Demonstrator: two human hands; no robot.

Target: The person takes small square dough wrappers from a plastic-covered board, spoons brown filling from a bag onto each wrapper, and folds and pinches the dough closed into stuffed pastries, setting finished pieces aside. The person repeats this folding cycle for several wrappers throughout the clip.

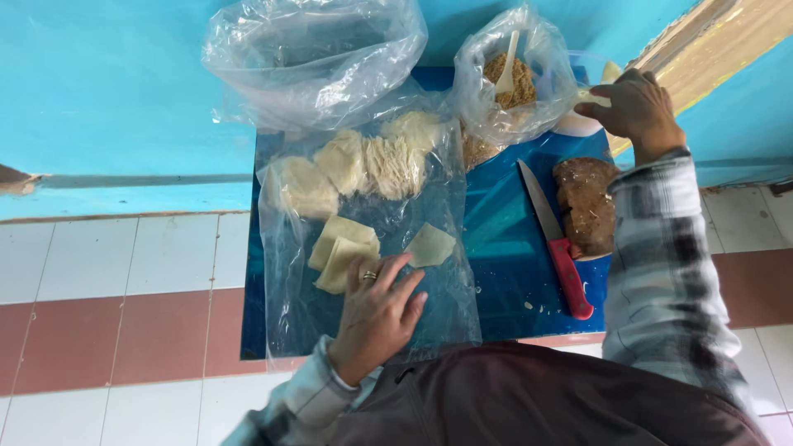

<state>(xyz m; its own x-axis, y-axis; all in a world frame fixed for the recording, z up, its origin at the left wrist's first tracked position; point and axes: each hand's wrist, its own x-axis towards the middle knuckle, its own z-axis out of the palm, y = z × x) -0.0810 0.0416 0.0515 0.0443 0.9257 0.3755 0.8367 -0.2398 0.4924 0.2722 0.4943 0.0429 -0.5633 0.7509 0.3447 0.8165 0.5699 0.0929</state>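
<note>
1. My left hand (376, 318) lies flat and open, fingers spread, pressing on the clear plastic sheet (363, 248) beside a small stack of pale square dough wrappers (340, 248); it grips nothing. My right hand (636, 107) reaches to the far right corner with its fingers curled at the rim of a white bowl (578, 124); I cannot tell whether it holds anything.
2. The sheet covers the left half of the blue square board (504, 239). An empty clear bag (314, 58) lies at the far edge.
3. At the sheet's far end lie four pale ruffled bundles (363, 161), which look already shaped.
4. A clear bag of brown crumbly filling (512, 83) holds a white spoon (506, 70). A brown lump (586, 202) sits just right of the red-handled knife (555, 239).
5. One wrapper (429, 245) lies alone near my fingertips, flat and unfilled; it and the stack look left to do.
</note>
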